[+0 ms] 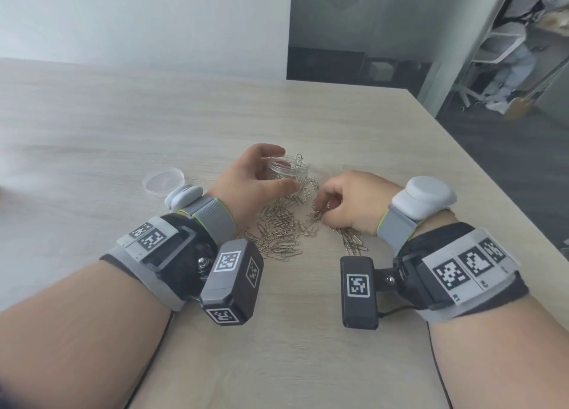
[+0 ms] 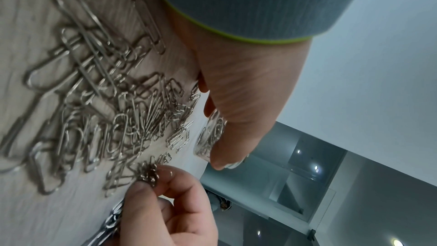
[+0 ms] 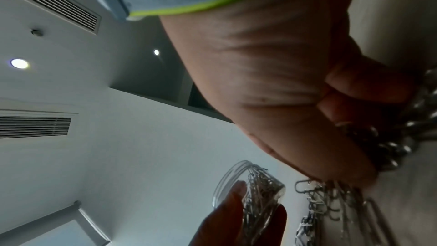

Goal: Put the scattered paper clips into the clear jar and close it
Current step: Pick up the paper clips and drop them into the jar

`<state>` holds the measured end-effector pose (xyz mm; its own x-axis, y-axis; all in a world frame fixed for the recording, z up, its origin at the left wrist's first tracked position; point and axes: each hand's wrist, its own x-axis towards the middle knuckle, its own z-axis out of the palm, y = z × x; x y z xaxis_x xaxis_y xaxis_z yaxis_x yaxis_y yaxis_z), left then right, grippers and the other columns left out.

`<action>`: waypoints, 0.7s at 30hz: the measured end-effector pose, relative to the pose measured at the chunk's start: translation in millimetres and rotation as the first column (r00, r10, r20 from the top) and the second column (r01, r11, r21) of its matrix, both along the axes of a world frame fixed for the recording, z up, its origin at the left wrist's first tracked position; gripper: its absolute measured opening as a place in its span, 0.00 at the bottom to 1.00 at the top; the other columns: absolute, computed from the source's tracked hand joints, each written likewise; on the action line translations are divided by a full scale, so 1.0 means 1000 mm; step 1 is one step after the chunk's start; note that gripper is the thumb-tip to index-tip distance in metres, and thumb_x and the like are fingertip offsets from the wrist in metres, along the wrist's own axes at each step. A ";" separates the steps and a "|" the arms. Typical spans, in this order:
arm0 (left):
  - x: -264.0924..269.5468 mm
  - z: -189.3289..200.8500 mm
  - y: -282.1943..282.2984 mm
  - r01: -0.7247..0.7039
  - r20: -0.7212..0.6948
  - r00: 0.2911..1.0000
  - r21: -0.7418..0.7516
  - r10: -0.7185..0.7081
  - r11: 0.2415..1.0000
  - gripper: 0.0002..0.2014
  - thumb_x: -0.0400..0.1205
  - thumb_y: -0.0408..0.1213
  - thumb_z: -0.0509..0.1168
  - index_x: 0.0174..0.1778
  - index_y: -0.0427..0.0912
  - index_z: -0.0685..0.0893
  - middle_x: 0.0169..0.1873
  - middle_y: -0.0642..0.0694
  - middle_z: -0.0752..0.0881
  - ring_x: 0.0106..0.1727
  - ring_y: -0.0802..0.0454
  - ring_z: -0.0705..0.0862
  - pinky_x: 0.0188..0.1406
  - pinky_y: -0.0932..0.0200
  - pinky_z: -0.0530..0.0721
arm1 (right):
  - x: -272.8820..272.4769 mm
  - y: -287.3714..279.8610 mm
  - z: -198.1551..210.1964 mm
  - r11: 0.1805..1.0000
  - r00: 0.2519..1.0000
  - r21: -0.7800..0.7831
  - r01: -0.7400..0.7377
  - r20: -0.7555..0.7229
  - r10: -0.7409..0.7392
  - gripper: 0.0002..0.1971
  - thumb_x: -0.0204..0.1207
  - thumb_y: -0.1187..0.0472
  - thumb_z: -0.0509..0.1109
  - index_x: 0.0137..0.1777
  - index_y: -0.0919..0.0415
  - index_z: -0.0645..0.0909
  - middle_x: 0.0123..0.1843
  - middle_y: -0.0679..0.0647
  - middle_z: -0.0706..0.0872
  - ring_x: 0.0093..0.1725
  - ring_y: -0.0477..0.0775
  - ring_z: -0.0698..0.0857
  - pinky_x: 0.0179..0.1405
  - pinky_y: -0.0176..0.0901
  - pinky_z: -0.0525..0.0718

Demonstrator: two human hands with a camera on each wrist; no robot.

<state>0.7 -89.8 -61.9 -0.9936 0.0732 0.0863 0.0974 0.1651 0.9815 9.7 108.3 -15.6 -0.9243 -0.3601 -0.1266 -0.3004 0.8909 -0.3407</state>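
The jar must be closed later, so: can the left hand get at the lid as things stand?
Probably not yet: the left hand grips the jar. The lid lies unobstructed on the table to its left.

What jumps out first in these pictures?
A glittering heap of paper clips on the wooden table, between both hands. The left hand grips a clear jar with clips already inside, while the right hand pinches another bunch. The lid lies left.

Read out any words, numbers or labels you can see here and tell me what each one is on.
"R1": right wrist's marker plate, under its nearest square code.
"R2": same plate, next code; barely legible.
A third label there is too blurred.
No other text; the square codes are patterns.
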 end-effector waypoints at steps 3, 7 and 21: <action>0.001 0.000 0.001 0.014 -0.011 1.000 -0.015 -0.014 1.000 0.30 0.59 0.57 0.83 0.57 0.69 0.84 0.62 0.31 0.87 0.45 0.45 0.82 0.61 0.27 0.84 | -0.003 -0.001 -0.002 1.000 1.000 0.009 0.010 -0.022 -0.010 0.11 0.71 0.62 0.73 0.51 0.49 0.87 0.35 0.38 0.78 0.42 0.47 0.80 0.41 0.39 0.76; 0.000 0.000 0.001 0.020 0.000 1.000 -0.039 -0.020 0.999 0.33 0.57 0.56 0.82 0.60 0.65 0.82 0.58 0.55 0.92 0.46 0.50 0.84 0.60 0.36 0.88 | -0.006 0.004 -0.005 0.998 0.998 -0.044 0.044 -0.047 -0.046 0.08 0.69 0.63 0.74 0.47 0.52 0.88 0.38 0.43 0.83 0.44 0.51 0.83 0.46 0.43 0.81; 0.011 0.006 0.003 0.127 -0.009 0.991 -0.256 -0.134 0.958 0.35 0.55 0.62 0.80 0.60 0.69 0.80 0.55 0.71 0.91 0.63 0.61 0.86 0.59 0.58 0.82 | -0.006 0.002 -0.002 0.747 0.941 -0.664 0.041 -0.224 -0.252 0.05 0.71 0.61 0.78 0.38 0.50 0.86 0.32 0.44 0.85 0.27 0.39 0.78 0.33 0.37 0.78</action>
